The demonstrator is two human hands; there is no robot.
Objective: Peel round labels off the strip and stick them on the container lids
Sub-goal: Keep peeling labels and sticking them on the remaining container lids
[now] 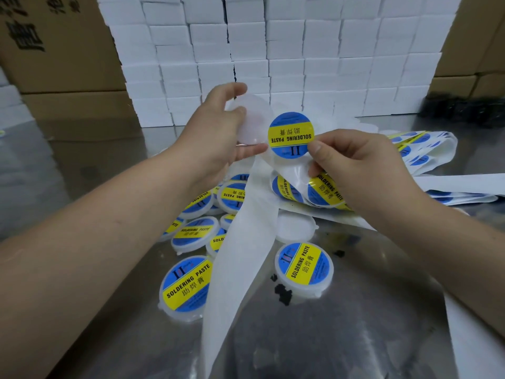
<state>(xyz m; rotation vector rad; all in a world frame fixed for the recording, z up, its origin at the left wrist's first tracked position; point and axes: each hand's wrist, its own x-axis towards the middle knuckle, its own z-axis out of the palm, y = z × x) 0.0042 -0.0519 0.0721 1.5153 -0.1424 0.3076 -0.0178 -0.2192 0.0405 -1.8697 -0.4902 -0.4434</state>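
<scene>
Nearest, the peeled strip (240,269) is trailing down over the shiny counter (355,337), lying between two labelled containers (187,285), with more of them piling up just behind on the left. Above these, the right hand (363,165) is pinching the edge of a round label (291,135) under its thumb, the blue and yellow disc standing mostly free of the strip, which is bending beneath the curled fingers. Just beside it, the left hand (218,132) is gripping a blank container (255,119), its lid facing the label. Behind, white boxes (300,50) are standing stacked against cardboard cartons (54,50).
</scene>
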